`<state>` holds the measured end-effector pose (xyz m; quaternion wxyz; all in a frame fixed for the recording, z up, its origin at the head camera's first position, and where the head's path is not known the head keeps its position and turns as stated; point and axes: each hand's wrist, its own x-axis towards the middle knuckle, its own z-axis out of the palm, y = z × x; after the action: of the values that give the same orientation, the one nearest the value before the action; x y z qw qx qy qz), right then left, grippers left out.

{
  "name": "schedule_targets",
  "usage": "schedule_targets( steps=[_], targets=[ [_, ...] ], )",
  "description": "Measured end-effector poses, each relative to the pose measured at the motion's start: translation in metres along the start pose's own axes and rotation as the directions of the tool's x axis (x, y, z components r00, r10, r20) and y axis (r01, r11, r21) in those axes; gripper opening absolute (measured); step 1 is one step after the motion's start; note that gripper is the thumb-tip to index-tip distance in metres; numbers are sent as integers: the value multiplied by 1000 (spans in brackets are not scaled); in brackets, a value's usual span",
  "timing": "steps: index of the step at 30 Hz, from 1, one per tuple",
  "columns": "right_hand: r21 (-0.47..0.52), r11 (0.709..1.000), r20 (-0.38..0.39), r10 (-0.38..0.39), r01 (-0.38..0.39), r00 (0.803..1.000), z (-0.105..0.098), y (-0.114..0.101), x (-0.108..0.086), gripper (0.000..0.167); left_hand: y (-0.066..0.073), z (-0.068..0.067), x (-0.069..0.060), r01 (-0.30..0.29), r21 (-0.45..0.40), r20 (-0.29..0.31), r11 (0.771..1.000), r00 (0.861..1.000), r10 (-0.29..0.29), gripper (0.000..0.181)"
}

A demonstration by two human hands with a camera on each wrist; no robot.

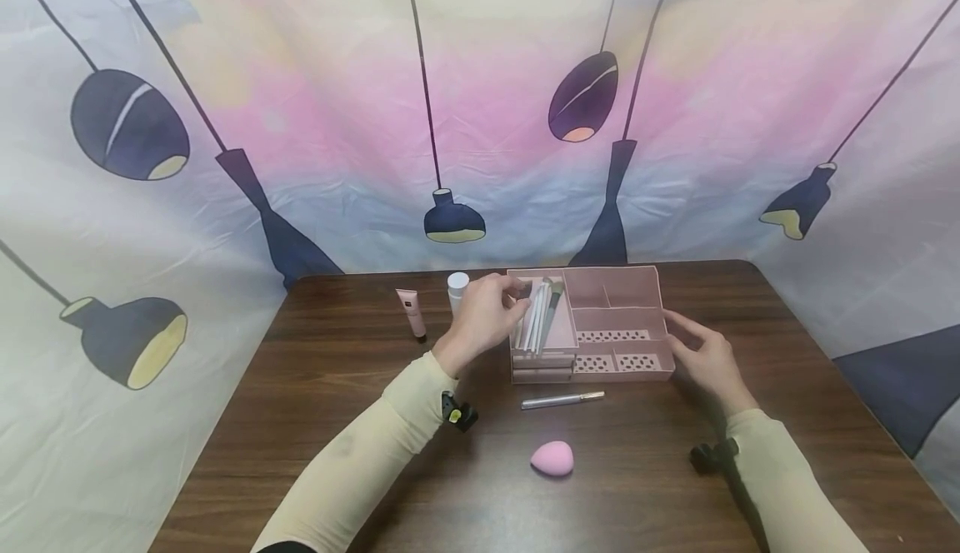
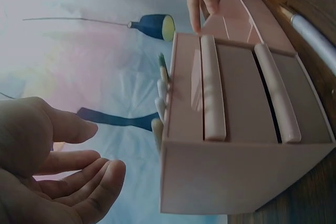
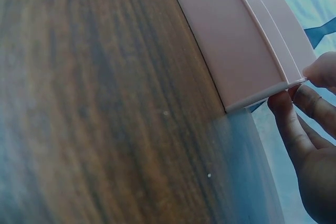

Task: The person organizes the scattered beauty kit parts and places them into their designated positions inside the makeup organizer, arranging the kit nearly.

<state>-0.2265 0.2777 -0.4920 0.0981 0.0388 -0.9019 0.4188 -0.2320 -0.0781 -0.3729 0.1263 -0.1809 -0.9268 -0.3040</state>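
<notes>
Organizer [image 1: 633,286] on surface [image 1: 442,495], between hands. Progress, judged: partway. Done: brushes [image 1: 537,316] lie in organizer's top section, just beside left hand [image 1: 483,316]. Outside organizer, apparently left: silver tool [image 1: 562,401] and pink sponge [image 1: 553,459], between hands, nearer person; tube [image 1: 412,314], left of left hand; white-capped bottle [image 1: 458,284], just beyond left hand, partly hidden. Left hand: fingers loosely curved, thumb apart, nothing held; appears clear of brushes. Right hand [image 1: 708,361]: thumb and fingers pinch organizer's near edge.
</notes>
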Motion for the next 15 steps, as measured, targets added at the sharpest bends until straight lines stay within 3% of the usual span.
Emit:
schedule_targets(
  steps=[7,15],
  targets=[
    [-3,1000,4,2,-2,1000,0,-1,0,45,10,-4,-10,-77,-19,-20,997,997,77,24],
    [7,1000,2,-5,5,1000,0,0,0,45,13,-5,-19,-149,-119,34,982,988,154,26]
  ],
)
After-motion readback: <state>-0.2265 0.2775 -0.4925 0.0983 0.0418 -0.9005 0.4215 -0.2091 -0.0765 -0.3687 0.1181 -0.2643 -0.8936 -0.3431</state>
